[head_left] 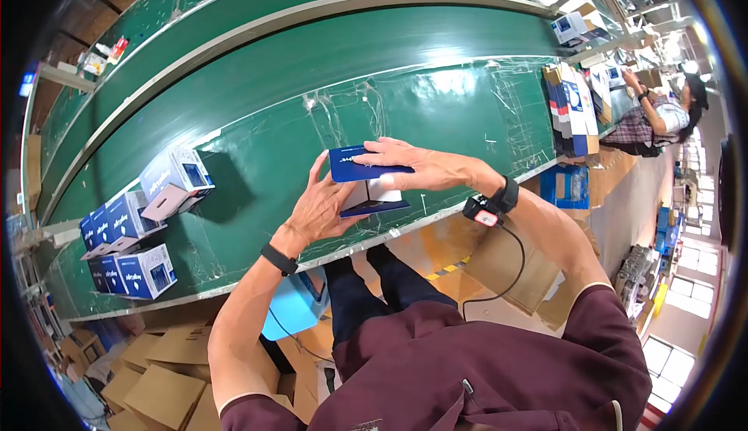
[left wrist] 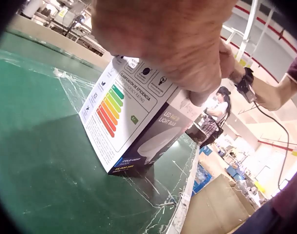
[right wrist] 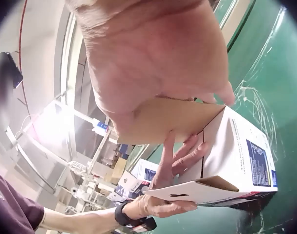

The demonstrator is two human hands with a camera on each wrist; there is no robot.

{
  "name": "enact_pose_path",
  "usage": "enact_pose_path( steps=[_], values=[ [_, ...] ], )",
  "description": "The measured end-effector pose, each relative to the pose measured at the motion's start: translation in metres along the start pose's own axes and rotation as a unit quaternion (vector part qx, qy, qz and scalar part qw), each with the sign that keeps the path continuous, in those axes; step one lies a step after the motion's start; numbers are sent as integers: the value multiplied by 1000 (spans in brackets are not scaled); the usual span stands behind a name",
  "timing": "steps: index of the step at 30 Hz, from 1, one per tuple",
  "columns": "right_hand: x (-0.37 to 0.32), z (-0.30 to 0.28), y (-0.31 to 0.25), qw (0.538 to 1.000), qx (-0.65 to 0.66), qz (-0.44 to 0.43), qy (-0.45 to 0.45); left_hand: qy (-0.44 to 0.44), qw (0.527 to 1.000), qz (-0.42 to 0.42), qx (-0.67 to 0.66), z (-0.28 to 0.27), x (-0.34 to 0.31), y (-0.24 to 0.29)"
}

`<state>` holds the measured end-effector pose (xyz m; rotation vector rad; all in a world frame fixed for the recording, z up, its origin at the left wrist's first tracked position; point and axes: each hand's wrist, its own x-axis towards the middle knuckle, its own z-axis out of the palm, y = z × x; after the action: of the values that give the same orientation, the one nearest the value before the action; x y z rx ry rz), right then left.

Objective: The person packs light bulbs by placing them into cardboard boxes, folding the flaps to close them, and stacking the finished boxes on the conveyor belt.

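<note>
Left hand [head_left: 321,203] grips the left side of a blue-and-white carton [left wrist: 131,119], digits spread either side of the lower flap [head_left: 380,209]. Right hand [head_left: 417,166] reaches across, fingers nearly straight, laid over the upper flap [head_left: 348,171]. Carton near the tabletop's [head_left: 273,139] front edge, open end toward the person.

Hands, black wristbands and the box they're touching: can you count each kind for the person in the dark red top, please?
Hands: 2 (left hand, right hand)
Black wristbands: 2 (left wristband, right wristband)
Box: 1 (the open box)
Total: 5
</note>
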<state>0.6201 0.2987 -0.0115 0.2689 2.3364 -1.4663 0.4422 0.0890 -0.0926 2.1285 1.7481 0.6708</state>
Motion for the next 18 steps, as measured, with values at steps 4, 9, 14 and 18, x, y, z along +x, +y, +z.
enact_pose_path(
  steps=[4, 9, 14, 18],
  values=[
    [2, -2, 1, 995, -100, -28, -7, 15, 998, 27, 54, 6, -1, 3],
    [5, 30, 37, 950, -208, -181, 143, 32, 997, -37, 65, 0, -15, 16],
    [8, 56, 66, 937, -152, -245, 196, 237, 924, -270, -129, 24, -42, 60],
    [10, 67, 60, 938, -210, -255, 108, 180, 960, -204, -64, 53, -56, 50]
  ],
)
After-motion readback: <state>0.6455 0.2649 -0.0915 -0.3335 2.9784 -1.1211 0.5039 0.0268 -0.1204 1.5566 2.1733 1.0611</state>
